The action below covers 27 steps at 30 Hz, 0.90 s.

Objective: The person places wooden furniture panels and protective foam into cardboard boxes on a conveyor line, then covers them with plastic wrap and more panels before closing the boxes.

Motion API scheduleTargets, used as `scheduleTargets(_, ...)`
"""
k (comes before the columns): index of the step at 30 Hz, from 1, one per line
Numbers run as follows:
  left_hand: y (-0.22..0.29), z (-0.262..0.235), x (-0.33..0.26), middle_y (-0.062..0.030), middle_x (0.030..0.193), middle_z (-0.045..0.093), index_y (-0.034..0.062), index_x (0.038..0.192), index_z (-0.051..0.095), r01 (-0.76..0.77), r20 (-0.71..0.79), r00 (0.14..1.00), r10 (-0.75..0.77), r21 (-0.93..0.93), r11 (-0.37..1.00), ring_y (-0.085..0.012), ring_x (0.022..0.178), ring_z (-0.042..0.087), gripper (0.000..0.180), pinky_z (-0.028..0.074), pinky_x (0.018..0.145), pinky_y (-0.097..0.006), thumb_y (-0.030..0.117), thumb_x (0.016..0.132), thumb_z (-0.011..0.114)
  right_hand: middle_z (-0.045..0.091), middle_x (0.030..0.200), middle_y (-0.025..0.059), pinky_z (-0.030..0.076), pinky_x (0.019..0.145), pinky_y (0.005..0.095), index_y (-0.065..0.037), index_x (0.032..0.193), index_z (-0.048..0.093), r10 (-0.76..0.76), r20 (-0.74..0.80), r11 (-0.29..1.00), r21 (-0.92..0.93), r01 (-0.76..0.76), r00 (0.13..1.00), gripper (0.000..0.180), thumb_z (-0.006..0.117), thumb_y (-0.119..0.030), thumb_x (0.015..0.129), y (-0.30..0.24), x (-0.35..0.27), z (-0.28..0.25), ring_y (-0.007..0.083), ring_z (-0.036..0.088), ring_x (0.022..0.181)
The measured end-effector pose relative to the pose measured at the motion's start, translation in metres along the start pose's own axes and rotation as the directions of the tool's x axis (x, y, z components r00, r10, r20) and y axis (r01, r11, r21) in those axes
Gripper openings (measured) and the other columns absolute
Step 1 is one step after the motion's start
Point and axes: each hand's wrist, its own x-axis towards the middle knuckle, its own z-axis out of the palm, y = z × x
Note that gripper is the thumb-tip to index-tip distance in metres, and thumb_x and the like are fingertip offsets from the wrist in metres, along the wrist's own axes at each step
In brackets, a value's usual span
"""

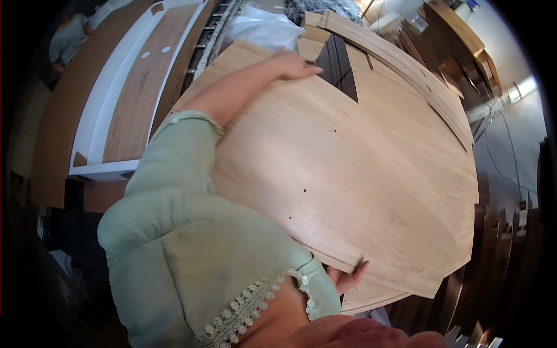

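A large light wood-grain panel (272,156) with several small dark holes lies across a pile of similar panels in front of me. My left arm stretches to its far end, where my left hand (295,66) is closed on the corner. Close to my body, my right hand (350,278) grips the near corner, its fingertips at the edge and the rest of the hand partly hidden. Beyond my left hand, several dark brown strips (336,66) show beside the panel's edge.
Long wooden boards (406,66) rest on the pile's far right side. At left stands a white-framed piece (87,139) with a wood-grain panel (145,87). White plastic wrapping (264,28) lies behind the pile. Brown furniture parts (458,29) stand at far right. Another person (69,37) is at upper left.
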Motion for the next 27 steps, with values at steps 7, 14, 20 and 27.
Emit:
scheduleTargets(7,0.053,-0.010,-0.005,-0.0230,0.107,0.059,-0.0062,0.098,0.062,-0.064,-0.102,0.994,0.040,-0.244,0.968,-0.0368,0.103,0.054,0.080,0.041,0.088,-0.042,0.066,0.082,0.033,0.044,0.130,0.0142,0.038,0.096,0.0468,-0.004,0.130,0.037,0.056,-0.101,0.962,-0.260,-0.081,0.993,0.055,0.048,-0.038,0.088,-0.010,-0.006,0.011,0.0304,0.043,0.117)
scheduleTargets(14,0.010,-0.045,-0.001,-0.0213,0.101,0.061,-0.0005,0.092,0.066,-0.082,-0.228,0.974,0.016,-0.280,0.956,-0.0356,0.098,0.057,0.073,0.043,0.084,-0.042,0.065,0.082,0.035,0.054,0.114,0.0138,0.052,0.064,0.0346,-0.004,0.124,0.041,0.198,0.034,0.863,-0.479,-0.158,0.980,0.057,0.046,-0.048,0.087,-0.025,0.005,0.043,0.0257,0.060,0.086)
scheduleTargets(20,-0.121,-0.079,-0.034,-0.0257,0.097,0.061,-0.0080,0.086,0.064,0.073,-0.382,0.903,-0.199,-0.318,0.945,-0.0361,0.093,0.059,0.079,0.045,0.082,-0.041,0.067,0.080,0.038,0.052,0.108,0.0212,0.050,0.041,0.0312,0.006,0.120,0.038,0.124,0.217,0.720,-0.691,0.063,0.968,0.065,0.050,-0.047,0.085,0.000,0.057,0.122,0.0286,0.060,0.075)
scheduleTargets(27,-0.312,-0.100,-0.132,-0.0250,0.090,0.063,-0.0061,0.090,0.064,0.329,-0.493,0.725,-0.481,-0.366,0.871,-0.0368,0.083,0.061,0.074,0.047,0.075,-0.040,0.064,0.078,0.046,0.049,0.121,0.0128,0.036,0.096,0.0416,-0.001,0.120,0.046,0.331,0.503,0.818,-0.575,0.024,0.798,0.048,0.053,-0.035,0.088,0.124,0.122,0.242,0.0270,0.045,0.113)
